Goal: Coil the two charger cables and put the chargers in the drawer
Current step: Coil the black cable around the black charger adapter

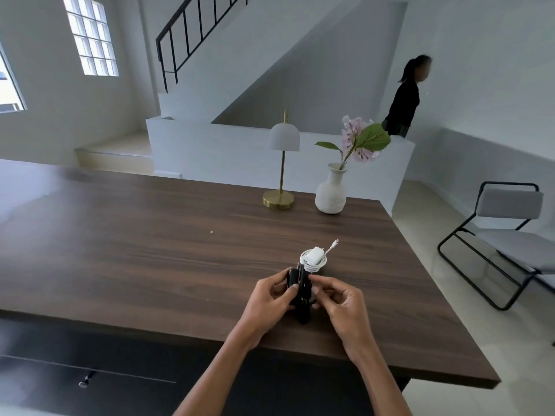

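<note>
From the black charger (pixel 301 307), bare tabletop (pixel 135 250) lies open from nine to eleven o'clock and toward two. The coiled white charger (pixel 313 258) blocks twelve, just beside it; lamp (pixel 278 201) and vase (pixel 330 196) stand farther beyond, well apart.

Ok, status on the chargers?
Left grip and right grip both hold black charger, cable wound on it. White charger coiled, lying on table. Drawer shut.

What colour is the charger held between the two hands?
The charger is black, clearest in the head view.
</note>
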Demonstrator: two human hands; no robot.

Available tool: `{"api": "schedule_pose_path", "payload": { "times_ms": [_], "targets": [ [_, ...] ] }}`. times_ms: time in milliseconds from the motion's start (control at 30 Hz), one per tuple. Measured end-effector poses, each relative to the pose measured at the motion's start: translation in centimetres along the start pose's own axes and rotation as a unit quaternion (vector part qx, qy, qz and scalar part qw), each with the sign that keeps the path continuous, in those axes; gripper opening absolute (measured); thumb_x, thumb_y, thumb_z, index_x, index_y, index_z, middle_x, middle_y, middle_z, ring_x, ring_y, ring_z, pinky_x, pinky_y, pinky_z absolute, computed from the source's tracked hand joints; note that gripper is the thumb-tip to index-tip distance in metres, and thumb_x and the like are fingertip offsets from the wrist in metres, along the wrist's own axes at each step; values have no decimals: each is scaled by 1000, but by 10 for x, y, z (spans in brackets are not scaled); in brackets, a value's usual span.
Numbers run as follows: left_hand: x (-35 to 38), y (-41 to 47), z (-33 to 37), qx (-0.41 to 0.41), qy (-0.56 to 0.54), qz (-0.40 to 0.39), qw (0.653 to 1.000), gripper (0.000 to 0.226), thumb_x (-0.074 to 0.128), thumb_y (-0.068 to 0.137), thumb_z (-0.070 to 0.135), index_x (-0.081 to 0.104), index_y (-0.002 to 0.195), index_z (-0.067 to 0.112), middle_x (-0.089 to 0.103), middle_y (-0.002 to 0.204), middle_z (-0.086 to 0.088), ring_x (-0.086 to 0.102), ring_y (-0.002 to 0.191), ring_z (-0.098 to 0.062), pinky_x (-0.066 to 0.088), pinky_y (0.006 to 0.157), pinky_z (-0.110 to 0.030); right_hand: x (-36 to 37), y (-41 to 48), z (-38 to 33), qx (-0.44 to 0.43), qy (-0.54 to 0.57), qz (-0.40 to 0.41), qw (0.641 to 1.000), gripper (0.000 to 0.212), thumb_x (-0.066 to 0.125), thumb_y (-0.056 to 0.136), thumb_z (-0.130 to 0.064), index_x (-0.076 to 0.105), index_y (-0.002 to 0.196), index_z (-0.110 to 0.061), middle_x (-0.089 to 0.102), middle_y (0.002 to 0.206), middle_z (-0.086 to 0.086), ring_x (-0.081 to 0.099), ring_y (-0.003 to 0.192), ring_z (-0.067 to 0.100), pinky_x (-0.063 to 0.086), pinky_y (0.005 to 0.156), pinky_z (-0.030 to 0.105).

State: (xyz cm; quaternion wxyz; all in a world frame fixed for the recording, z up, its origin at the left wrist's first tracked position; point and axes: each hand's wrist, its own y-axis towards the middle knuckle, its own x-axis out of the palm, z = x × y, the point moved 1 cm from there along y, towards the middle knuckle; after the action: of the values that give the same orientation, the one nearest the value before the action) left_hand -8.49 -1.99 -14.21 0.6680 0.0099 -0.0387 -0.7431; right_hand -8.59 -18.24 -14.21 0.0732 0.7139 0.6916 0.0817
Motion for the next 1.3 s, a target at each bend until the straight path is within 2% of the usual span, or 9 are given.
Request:
{"api": "schedule_pose_path", "payload": {
  "times_ms": [133, 367, 500, 667, 767, 833, 933, 1100, 1300],
  "targets": [
    [0, -2, 0, 4, -7, -8, 1000, 35, 58, 100, 4, 68, 114, 35, 80, 109, -1, 74, 106, -17, 60, 91, -35, -2, -1, -1, 14, 12, 29, 999, 25, 74, 84, 5, 76, 101, -13, 77, 80, 10, 71, 72, 16, 59, 68, 24],
    [0, -2, 2, 20, 17, -24, 999, 35, 59, 99, 4, 65, 124, 28, 78, 112, 2, 74, 107, -12, 60, 90, -28, 0, -1, 0, -2, -2, 50, 999, 16, 74, 83, 7, 71, 84, -9, 74, 80, 7, 68, 71, 14, 57, 63, 21],
    [-1, -2, 3, 27, 44, -32, 998, 34, 63, 97, 7, 67, 126, 24, 78, 112, 1, 74, 108, -13, 58, 96, -34, 2, -1, 0, -20, -17, 50, 998, 16, 74, 83, 8, 71, 79, -8, 73, 78, 4, 69, 72, 15, 58, 66, 24],
    [0, -2, 2, 11, 14, -18, 1000, 34, 66, 96, 7, 68, 116, 35, 79, 109, 2, 75, 104, -14, 60, 92, -34, 3, -2, -1, -13, -10, 51, 999, 19, 74, 84, 5, 72, 92, -12, 76, 87, 8, 72, 78, 18, 61, 72, 30],
    [-1, 1, 0, -7, -32, 5, 999, 33, 66, 96, 8, 66, 122, 29, 80, 108, 0, 76, 103, -16, 61, 90, -36, 1, -2, -3, -3, -12, 47, 999, 24, 76, 83, 3, 73, 99, -15, 75, 89, 8, 72, 83, 18, 61, 81, 30],
    [-2, 4, -1, -14, -55, 13, 998, 35, 65, 97, 7, 64, 126, 24, 79, 108, -1, 76, 103, -16, 62, 87, -33, 0, -2, -5, 4, -10, 45, 999, 27, 76, 82, 5, 73, 101, -14, 75, 89, 9, 72, 83, 17, 60, 81, 29],
    [-1, 4, -2, -12, -61, 15, 998, 33, 65, 97, 6, 65, 124, 24, 80, 108, -3, 76, 101, -16, 62, 83, -30, 1, -1, -5, 6, -6, 53, 999, 27, 76, 80, 6, 73, 99, -12, 76, 88, 12, 73, 81, 18, 60, 80, 28],
    [-1, 2, -2, -5, -34, 1, 999, 33, 65, 96, 5, 67, 119, 28, 80, 106, 0, 76, 101, -16, 62, 87, -34, 1, 1, 0, 9, -1, 61, 998, 20, 77, 80, 7, 72, 85, -11, 77, 85, 11, 74, 80, 18, 59, 80, 32],
    [4, 2, 1, -2, 1, -21, 1000, 35, 64, 97, 5, 67, 113, 36, 80, 105, 2, 75, 102, -11, 61, 84, -28, 1, 4, 2, 10, 6, 65, 998, 20, 75, 80, 8, 67, 79, -9, 76, 85, 16, 73, 81, 20, 59, 84, 39]
  ]
}}
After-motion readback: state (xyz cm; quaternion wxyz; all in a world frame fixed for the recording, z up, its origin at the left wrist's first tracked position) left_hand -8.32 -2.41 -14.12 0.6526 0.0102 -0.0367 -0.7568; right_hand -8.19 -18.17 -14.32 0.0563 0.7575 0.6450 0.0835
